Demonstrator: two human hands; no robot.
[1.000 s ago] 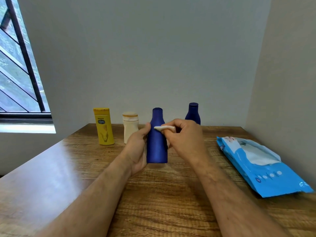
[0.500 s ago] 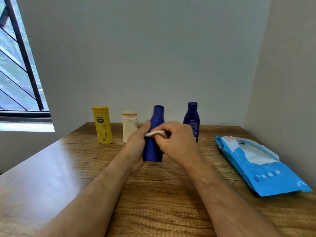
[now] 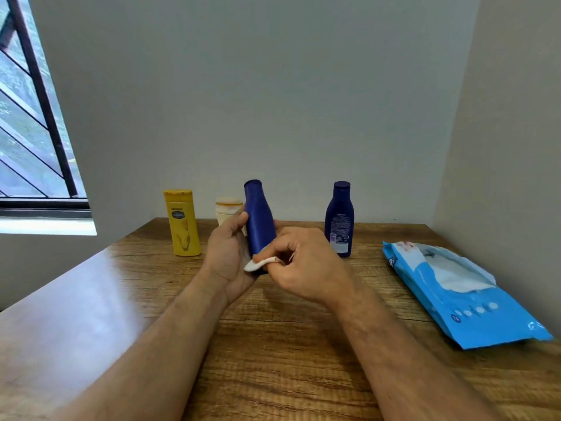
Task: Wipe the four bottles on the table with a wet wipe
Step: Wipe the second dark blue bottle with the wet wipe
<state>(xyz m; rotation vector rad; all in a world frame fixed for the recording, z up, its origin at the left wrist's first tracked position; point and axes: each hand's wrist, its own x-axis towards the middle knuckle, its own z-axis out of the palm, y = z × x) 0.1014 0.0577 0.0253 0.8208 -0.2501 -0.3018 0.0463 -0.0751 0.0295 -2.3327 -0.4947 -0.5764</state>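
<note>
Mid-frame: my left hand grips the blue bottle, tilted. Right hand pinches the wet wipe at its base. Next: rotate the bottle, wipe upward.

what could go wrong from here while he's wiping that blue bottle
The left hand holds the blue bottle tilted off the table; a wet surface could let it slip. The right hand pinches only a small folded wet wipe, which could drop. The cream bottle close behind could get knocked.
</note>
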